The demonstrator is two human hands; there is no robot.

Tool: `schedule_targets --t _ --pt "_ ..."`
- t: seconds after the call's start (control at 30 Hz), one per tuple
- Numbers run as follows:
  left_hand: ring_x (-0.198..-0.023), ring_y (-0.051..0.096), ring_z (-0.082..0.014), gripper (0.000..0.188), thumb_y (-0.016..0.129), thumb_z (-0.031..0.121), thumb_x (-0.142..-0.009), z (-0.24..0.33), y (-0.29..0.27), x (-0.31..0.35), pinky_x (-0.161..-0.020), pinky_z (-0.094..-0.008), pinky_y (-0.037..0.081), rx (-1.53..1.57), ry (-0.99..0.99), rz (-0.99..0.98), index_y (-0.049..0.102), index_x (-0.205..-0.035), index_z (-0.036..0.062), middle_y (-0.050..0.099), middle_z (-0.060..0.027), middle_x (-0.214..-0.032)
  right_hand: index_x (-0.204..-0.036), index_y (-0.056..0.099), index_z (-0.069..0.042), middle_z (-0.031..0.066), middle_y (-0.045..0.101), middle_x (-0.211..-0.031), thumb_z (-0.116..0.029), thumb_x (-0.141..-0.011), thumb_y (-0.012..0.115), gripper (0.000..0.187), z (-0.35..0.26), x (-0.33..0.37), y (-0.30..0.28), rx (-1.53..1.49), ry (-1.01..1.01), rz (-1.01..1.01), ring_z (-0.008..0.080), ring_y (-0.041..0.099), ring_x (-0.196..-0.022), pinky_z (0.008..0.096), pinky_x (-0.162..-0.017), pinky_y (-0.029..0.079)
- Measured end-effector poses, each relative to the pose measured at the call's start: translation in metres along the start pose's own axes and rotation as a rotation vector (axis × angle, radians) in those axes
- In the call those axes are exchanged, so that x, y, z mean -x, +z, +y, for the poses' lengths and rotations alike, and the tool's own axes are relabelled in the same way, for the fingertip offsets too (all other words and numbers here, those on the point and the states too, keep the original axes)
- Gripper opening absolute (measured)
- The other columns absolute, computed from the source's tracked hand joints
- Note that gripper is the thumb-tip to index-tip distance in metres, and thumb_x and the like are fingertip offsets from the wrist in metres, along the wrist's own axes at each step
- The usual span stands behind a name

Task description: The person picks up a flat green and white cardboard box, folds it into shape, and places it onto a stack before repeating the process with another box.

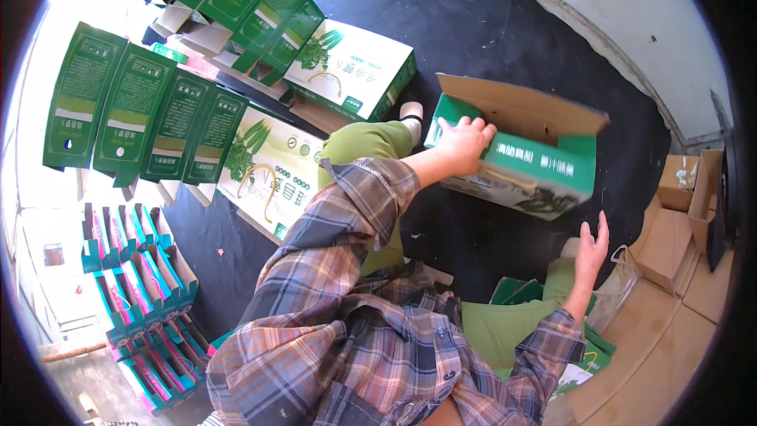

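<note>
An open green and white cardboard gift box (544, 166) stands in front of me on the dark sheet, with its brown-lined lid flap (528, 104) raised at the far side. A yellow cord handle (509, 179) shows on its near face. My left hand (464, 146) grips the box's left end, fingers bent over the edge. To the right, my right hand (590, 256) is held in the air just off the box's near right corner. Its fingers are apart and hold nothing.
Several flattened green cartons (142, 114) stand in rows at the left, beside white and green boxes (351, 67) with vegetable pictures. Lower left are stacked teal and pink trays (142, 292). Brown cartons (666, 244) line the right side, below a pale wall (623, 8).
</note>
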State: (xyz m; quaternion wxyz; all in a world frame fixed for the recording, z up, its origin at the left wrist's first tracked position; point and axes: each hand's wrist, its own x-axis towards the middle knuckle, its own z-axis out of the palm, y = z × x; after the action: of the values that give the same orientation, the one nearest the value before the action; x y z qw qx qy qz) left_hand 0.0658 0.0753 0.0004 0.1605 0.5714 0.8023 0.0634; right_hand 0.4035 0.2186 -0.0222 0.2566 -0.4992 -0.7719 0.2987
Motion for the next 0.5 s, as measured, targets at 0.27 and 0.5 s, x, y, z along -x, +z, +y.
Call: schedule_targets --t 0.27,0.5 --pt "-0.110 0.057 -0.0307 0.083 0.081 0.019 -0.066 -0.067 -0.056 -0.023 -0.092 -0.0373 0.047 0.861 -0.295 0.121 0.041 -0.135 -0.0024 0.059 -0.0215 -0.119 -0.127 0.054 0.001 0.0204 0.058 -0.125 -0.011 -0.086 0.063 0.043 0.029 -0.005 0.014 -0.110 0.126 -0.227 0.0283 0.056 -0.115 0.0368 -0.100 0.041" --pt "-0.103 0.056 -0.0274 0.039 0.065 0.026 -0.086 -0.147 -0.109 -0.013 -0.077 -0.0720 0.043 1.514 -0.547 0.166 0.056 -0.118 0.0055 0.061 -0.0064 -0.108 -0.127 0.054 0.001 0.0208 0.060 -0.120 -0.009 -0.084 0.065 0.045 0.023 -0.005 0.021 -0.051 0.148 -0.307 0.0259 0.060 -0.109 0.0352 -0.094 0.046"
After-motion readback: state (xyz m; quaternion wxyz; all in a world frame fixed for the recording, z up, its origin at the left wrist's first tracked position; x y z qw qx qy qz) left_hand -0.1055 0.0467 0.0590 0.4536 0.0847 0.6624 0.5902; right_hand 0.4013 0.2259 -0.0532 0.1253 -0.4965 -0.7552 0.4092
